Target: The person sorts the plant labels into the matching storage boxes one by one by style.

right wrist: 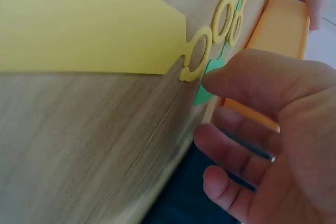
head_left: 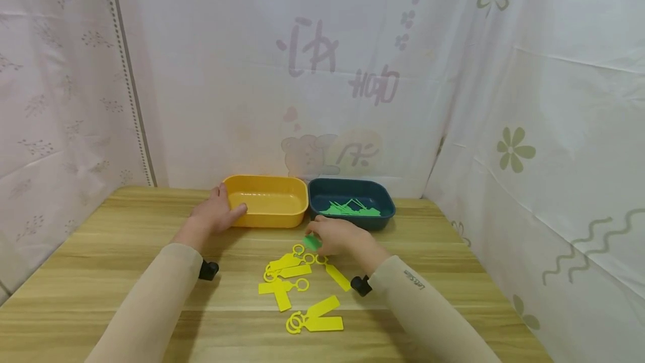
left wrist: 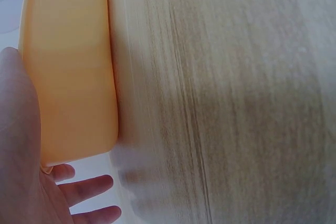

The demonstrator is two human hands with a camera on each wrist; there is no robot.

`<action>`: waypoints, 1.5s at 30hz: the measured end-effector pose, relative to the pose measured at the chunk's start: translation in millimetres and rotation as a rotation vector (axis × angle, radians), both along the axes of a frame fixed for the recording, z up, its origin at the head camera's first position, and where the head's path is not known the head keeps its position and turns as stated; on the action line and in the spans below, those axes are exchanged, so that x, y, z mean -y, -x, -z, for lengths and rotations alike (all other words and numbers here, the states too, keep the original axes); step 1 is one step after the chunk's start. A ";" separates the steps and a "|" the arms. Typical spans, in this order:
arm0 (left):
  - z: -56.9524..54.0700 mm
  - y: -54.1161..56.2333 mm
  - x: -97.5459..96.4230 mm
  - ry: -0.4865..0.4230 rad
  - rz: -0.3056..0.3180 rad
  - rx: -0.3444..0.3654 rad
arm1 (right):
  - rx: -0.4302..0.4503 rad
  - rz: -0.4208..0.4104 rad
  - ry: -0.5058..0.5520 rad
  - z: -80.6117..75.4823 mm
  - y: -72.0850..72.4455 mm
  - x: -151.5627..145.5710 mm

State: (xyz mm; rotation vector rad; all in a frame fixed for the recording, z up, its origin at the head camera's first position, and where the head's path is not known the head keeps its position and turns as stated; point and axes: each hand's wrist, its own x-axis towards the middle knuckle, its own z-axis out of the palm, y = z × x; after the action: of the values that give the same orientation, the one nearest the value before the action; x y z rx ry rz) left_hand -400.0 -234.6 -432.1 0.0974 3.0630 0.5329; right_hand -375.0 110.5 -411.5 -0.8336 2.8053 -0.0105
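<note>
At the left end of a yellow bin (head_left: 267, 220) is my left hand (head_left: 214, 212), its thumb lying over the front rim. Extended fingers (left wrist: 86, 188) of that hand reach along the bin's end wall. My right hand (head_left: 339, 235) pinches a green plastic tag (head_left: 312, 242) near its thumb tip, in front of a dark teal bin (head_left: 363, 223). In the right wrist view the green tag (right wrist: 206, 88) shows nearly edge-on, beside the ring of a yellow tag (right wrist: 94, 24). More green tags (head_left: 353, 210) lie in the teal bin.
Several yellow ring tags lie on the wooden table, a cluster (head_left: 284, 284) in the middle and a pair (head_left: 322, 324) nearer me. Both bins stand side by side by the printed curtain (head_left: 211, 99) at the back. Curtain also hangs at both sides.
</note>
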 end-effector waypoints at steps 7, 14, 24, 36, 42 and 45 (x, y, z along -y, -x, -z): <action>1.3 0.9 0.0 -0.007 0.006 0.011 | 0.039 -0.029 0.006 2.5 -1.5 0.7; 0.7 1.4 -0.7 -0.015 -0.003 0.002 | 0.065 0.036 -0.011 -0.4 -2.8 2.9; 3.0 2.5 -1.6 -0.009 0.000 0.000 | 0.088 0.059 -0.050 -2.9 -8.3 6.7; 3.0 5.3 0.9 -0.008 -0.002 0.020 | 0.063 0.027 -0.067 0.8 -2.6 5.5; 1.7 4.9 0.5 -0.009 -0.004 0.022 | 0.076 0.029 -0.064 -0.7 -6.0 5.2; 0.1 4.1 -0.3 -0.014 -0.005 0.023 | 0.086 0.035 -0.051 0.0 -6.8 4.0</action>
State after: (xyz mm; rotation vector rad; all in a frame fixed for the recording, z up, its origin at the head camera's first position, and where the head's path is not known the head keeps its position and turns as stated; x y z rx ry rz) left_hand -404.1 -234.4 -432.2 0.0832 3.0380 0.5520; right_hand -368.2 106.4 -411.5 -0.7535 2.7280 0.0191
